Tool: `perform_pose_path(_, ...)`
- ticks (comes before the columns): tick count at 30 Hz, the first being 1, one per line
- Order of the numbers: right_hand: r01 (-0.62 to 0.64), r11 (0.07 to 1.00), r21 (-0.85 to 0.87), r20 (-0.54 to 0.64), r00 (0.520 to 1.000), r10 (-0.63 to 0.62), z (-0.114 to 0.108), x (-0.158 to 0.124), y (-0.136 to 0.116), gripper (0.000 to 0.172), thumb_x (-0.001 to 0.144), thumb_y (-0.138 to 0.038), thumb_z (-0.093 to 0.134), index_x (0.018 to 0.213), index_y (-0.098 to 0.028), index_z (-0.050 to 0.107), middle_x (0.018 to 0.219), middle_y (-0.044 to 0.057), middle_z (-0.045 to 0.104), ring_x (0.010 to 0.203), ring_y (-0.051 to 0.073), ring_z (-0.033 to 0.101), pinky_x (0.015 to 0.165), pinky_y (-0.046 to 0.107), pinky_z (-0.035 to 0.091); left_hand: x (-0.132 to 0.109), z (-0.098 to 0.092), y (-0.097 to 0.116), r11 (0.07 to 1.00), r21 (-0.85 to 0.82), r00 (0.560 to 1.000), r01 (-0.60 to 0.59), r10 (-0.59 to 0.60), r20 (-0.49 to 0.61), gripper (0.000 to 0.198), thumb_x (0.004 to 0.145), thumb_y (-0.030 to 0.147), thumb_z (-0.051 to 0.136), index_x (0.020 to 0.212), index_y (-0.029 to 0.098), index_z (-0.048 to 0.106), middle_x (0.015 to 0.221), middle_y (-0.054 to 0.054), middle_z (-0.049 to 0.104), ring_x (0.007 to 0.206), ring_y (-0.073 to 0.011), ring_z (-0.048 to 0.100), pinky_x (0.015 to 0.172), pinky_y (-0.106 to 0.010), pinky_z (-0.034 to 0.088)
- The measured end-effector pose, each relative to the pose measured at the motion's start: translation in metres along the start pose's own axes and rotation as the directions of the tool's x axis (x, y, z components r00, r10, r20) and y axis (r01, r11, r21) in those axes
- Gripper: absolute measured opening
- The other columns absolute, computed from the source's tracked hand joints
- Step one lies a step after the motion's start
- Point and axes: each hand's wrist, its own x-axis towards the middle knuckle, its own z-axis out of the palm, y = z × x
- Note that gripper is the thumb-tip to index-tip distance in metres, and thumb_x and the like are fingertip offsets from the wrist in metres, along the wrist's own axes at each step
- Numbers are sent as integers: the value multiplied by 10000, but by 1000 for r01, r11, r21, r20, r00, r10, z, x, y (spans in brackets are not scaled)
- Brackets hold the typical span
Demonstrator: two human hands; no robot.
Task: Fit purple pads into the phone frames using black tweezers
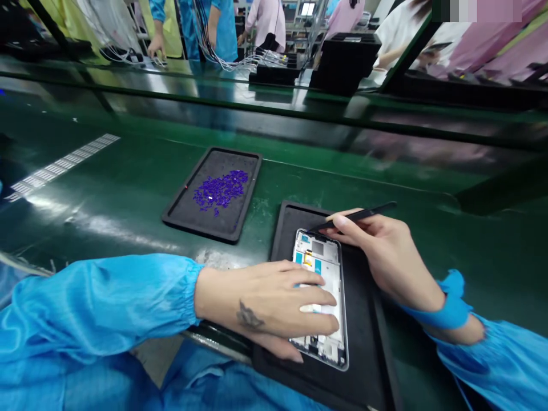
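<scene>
A phone frame [333, 268] with a silvery inside and small blue patches lies in a black tray [363, 319] in front of me. My left hand [278, 302] rests across its middle, fingers stretched out and apart, hiding part of it. Black tweezers [368, 212] are pinched in my right hand [381, 245]. Their tip meets the top left corner of the phone frame; whether anything is between the tips is too small to tell.
Left of the phone, another black tray [201, 222] holds many small purple pieces [222, 189] on the green bench [141, 182]. A white slotted strip [64, 165] lies farther left. Across a green rail, several people stand near cables [252, 60] and black boxes [345, 63].
</scene>
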Motion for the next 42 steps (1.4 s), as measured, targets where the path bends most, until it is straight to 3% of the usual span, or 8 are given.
perform_pose_path(3,14,1000,12,-7,1000,-14,-1,0,0,278,764,-473,830,835,-209,782,842,23,774,839,197,744,794,295,613,0,2,-2,978,192,971,-83,123,-204,408,972,459,527,1176,135,668,1219,-118,676,1085,-267,663,893,-374,577)
perform_pose_path(6,48,999,-15,-6,999,-48,-3,-2,2,262,790,-481,808,824,-223,776,835,14,771,850,212,748,825,330,617,2,0,-6,943,312,872,-112,244,-425,399,970,467,537,999,113,720,970,-97,747,849,-217,724,744,-320,622)
perform_pose_path(10,128,979,-156,11,992,-128,-5,-5,4,248,844,-495,754,829,-248,769,842,17,771,833,245,747,768,372,614,5,-6,-9,938,340,800,-68,255,-543,345,962,414,560,866,123,719,833,-81,752,763,-188,726,695,-290,638)
perform_pose_path(15,264,906,-332,62,964,-259,-7,-7,2,234,902,-482,685,829,-270,750,814,17,757,782,267,724,660,382,565,5,-6,-6,931,362,805,-45,249,-539,310,960,356,530,874,123,715,825,-85,751,777,-193,728,721,-306,647)
perform_pose_path(19,305,871,-386,98,952,-290,-7,-8,0,211,920,-460,661,845,-278,736,829,18,752,771,269,709,637,378,547,3,-4,-5,925,378,808,-37,250,-533,287,942,347,543,887,127,718,838,-89,752,788,-202,729,735,-314,648)
perform_pose_path(36,415,760,-500,157,906,-392,-8,-7,0,255,930,-368,624,815,-169,734,937,58,758,841,202,696,740,296,528,2,-4,-4,913,403,820,-60,275,-502,339,949,404,545,936,119,728,870,-110,754,816,-222,731,755,-345,649)
perform_pose_path(42,370,834,-409,153,929,-337,-11,-10,-2,185,904,-361,673,935,-197,755,977,38,744,847,177,690,668,248,546,5,-2,-6,911,408,797,-56,287,-531,318,936,389,553,890,123,721,828,-104,753,764,-220,732,727,-342,649)
